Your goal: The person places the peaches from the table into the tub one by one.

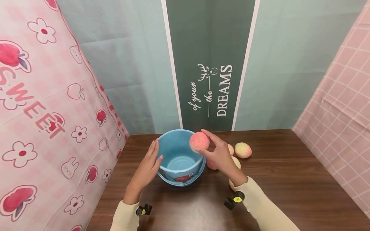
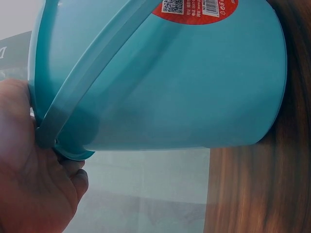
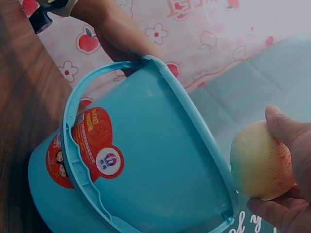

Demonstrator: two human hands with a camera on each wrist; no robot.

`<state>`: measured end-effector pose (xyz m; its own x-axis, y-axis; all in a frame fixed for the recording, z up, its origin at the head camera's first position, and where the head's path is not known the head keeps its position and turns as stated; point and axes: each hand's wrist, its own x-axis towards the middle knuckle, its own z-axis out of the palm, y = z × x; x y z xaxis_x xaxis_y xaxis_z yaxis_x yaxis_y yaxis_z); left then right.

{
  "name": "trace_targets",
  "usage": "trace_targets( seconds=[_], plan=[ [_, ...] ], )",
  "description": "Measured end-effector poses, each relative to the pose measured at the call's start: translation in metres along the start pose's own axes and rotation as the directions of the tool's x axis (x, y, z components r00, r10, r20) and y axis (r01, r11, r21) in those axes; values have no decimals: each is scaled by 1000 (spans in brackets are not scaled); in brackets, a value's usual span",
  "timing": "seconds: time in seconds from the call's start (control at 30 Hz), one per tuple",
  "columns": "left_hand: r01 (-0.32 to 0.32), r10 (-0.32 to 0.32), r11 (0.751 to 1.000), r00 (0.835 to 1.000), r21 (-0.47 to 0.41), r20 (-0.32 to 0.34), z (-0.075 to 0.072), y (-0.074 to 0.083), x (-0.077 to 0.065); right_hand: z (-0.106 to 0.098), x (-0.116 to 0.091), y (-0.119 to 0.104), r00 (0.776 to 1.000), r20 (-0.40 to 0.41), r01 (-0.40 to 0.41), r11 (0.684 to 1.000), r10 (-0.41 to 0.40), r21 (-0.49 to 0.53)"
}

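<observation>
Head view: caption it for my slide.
Right grip holds a peach at the rim of the blue bucket, left grip against its opposite side; more peaches lie on the wood-grain table.

Pink cloth (image 1: 52, 106) to your left: "SWEET". Dark green panel (image 1: 214, 38) ahead of you: "of your", "the", "DREAMS", running sideways. Blue bucket (image 2: 184, 87), your left wrist view: red label (image 2: 194, 20) with QR code (image 2: 172, 6) and barcode (image 2: 210, 8); small print illegible.
</observation>
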<state>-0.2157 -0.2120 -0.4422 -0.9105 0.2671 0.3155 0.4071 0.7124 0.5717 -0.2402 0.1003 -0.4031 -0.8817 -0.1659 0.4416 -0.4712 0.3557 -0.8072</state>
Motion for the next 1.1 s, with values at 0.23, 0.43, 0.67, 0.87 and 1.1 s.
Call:
trace_targets(
  seconds=[0.23,0.43,0.67,0.87,1.1],
  plan=[
    [-5,5,1000,1000,-4,-7,0,0,0,11,3,0,999,24,28,999,-28,22],
    [-1,1,1000,1000,-14,-4,-1,1,0,18,5,-2,998,34,49,999,-49,-4],
    [-4,4,1000,1000,-16,-4,-1,0,1,24,9,-4,995,73,64,997,-61,-37],
    [8,-8,1000,1000,-27,4,-1,0,1,28,11,-6,993,91,85,993,-77,-84],
    [25,-24,999,1000,-34,15,-2,1,-1,33,12,-10,989,108,118,982,-102,-148]
  ],
)
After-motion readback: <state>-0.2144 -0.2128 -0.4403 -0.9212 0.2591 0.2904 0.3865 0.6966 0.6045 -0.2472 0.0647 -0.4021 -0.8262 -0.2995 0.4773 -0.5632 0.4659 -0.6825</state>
